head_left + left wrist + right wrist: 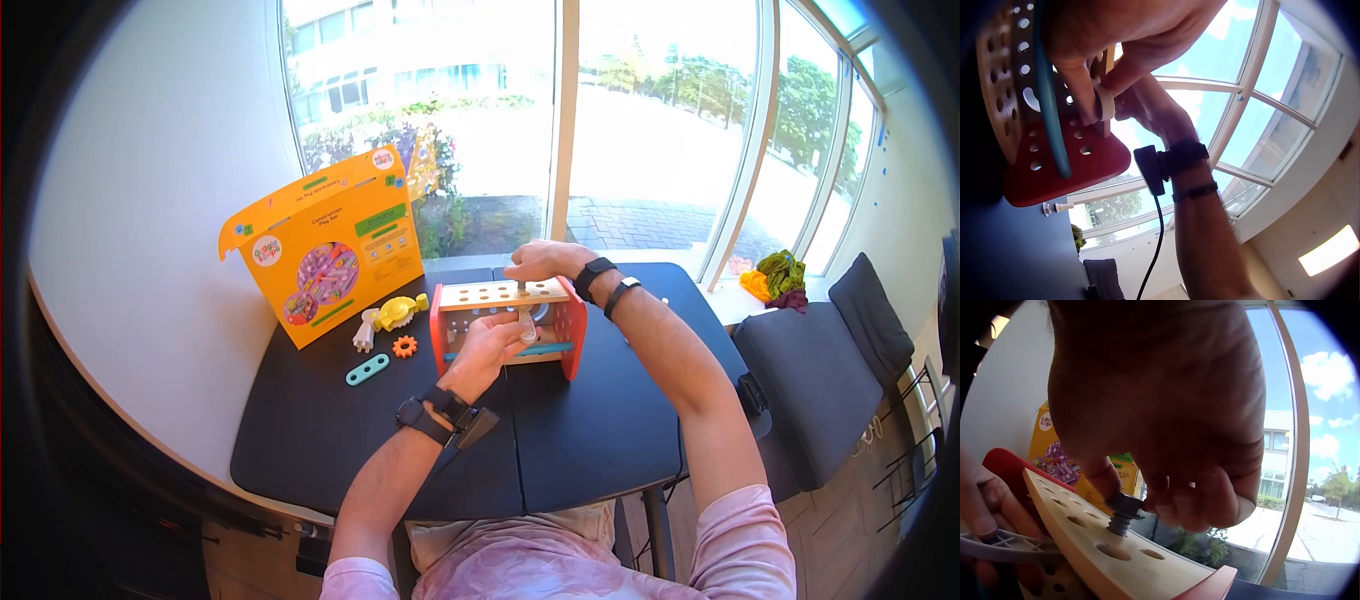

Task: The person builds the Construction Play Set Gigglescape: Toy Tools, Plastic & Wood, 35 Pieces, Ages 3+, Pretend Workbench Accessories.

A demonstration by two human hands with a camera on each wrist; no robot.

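Note:
A toy workbench with red sides (574,335) and a pale wooden top with holes (1147,575) stands on the black table. My right hand (545,260) is above that top, its thumb and fingers pinching the head of a grey toy bolt (1122,515). The threaded shank stands at a hole in the board. Below the board's front edge, my left hand (485,350) grips a pale grey ribbed plastic piece (1013,550). In the left wrist view its rounded end (1105,103) shows between thumb and fingers; its full shape is partly hidden.
A yellow toy box (340,245) stands behind at the left. Near it lie a yellow toy piece (398,313), an orange gear (405,346), a teal strip with holes (367,370) and a whitish piece (365,330). Windows rise behind; a dark chair (800,370) is right.

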